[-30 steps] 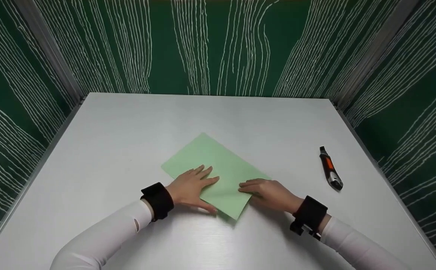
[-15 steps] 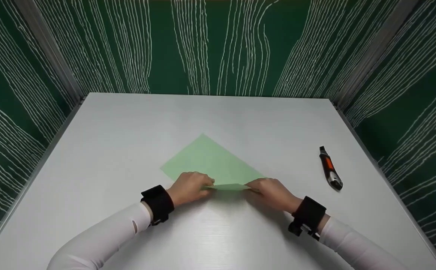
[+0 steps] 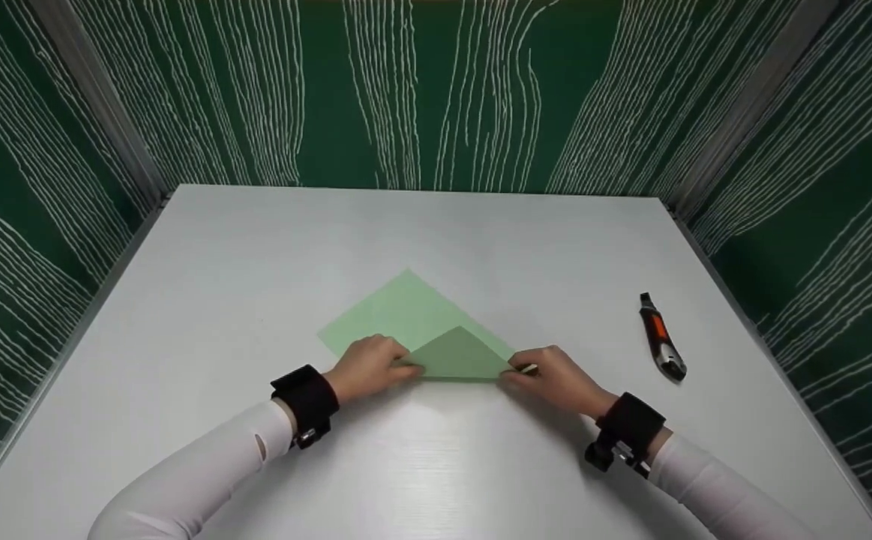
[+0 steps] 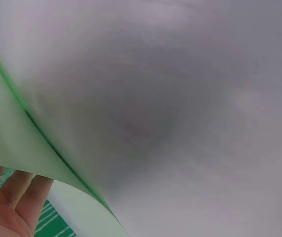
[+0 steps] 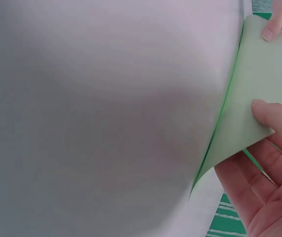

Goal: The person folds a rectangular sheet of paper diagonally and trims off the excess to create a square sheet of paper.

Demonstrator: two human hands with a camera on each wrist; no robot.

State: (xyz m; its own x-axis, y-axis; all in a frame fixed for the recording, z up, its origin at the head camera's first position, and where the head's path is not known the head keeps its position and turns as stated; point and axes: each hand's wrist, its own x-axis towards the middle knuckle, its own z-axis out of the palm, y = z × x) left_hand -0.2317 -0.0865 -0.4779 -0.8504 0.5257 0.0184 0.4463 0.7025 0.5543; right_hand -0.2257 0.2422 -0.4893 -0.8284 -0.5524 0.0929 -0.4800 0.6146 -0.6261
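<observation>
A sheet of light green paper point(image 3: 398, 307) lies on the white table, its near corner folded up and away from the person into a triangular flap point(image 3: 459, 356). At the left end of the fold, the left hand point(image 3: 370, 367) pinches the paper. The right hand point(image 3: 555, 379) pinches the other end. In the right wrist view the right thumb point(image 5: 269, 112) lies on the flap and the other fingers are behind it. The left wrist view has the left hand's fingers point(image 4: 35, 197) behind the flap, partly covered by it.
A black and orange utility knife point(image 3: 661, 337) lies on the table point(image 3: 256, 247) to the right of the paper. Green walls with white wavy lines point(image 3: 391, 97) stand along the table's back and sides.
The near corner of the paper, flat a second ago, has been lifted and folded over away from the person. The left hand has gone from spread on the sheet to pinching the fold's left end.
</observation>
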